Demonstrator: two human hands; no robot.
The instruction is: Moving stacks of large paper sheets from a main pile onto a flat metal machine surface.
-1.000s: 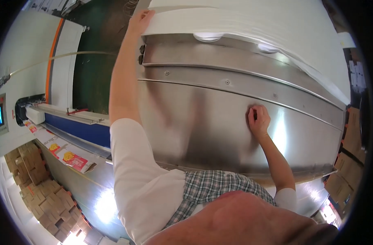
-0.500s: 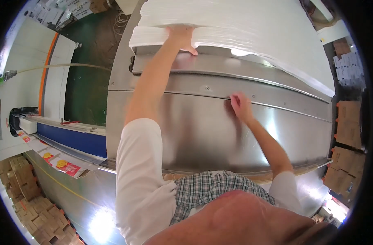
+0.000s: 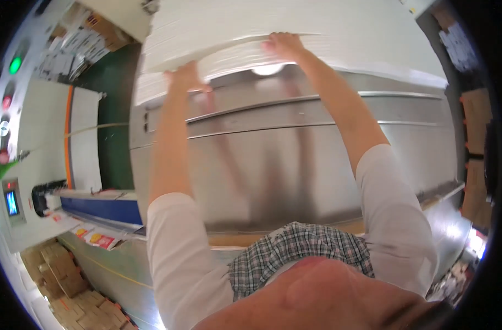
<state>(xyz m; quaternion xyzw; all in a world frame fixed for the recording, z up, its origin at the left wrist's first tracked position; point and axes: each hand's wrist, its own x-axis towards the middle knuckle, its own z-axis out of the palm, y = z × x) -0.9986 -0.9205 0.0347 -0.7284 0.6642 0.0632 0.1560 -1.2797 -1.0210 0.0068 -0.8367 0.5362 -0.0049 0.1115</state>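
A thick, layered pile of white sheets [image 3: 372, 44], film or thin foam by its look, lies across the metal machine top. Its near edge is rumpled and folded along the front. At the left part of that edge is my left hand [image 3: 185, 77], fingers over the layers and thumb below, closed on them. Further right, my right hand [image 3: 285, 45] curls its fingers over a raised fold of the same layers. The fingertips of both hands are partly hidden by the sheets.
The steel machine front [image 3: 251, 159] lies between me and the pile. At left are a blue-sided conveyor [image 3: 102, 210] with printed packages [image 3: 100, 239], a control screen [image 3: 11, 202] and a thin hose [image 3: 97, 127]. Cardboard boxes [image 3: 476, 121] line the right; more cartons [image 3: 86, 308] stand lower left.
My right hand has gone up from the steel front to the white sheets' edge. My left hand remains at that edge, now further left in the picture. The view has shifted.
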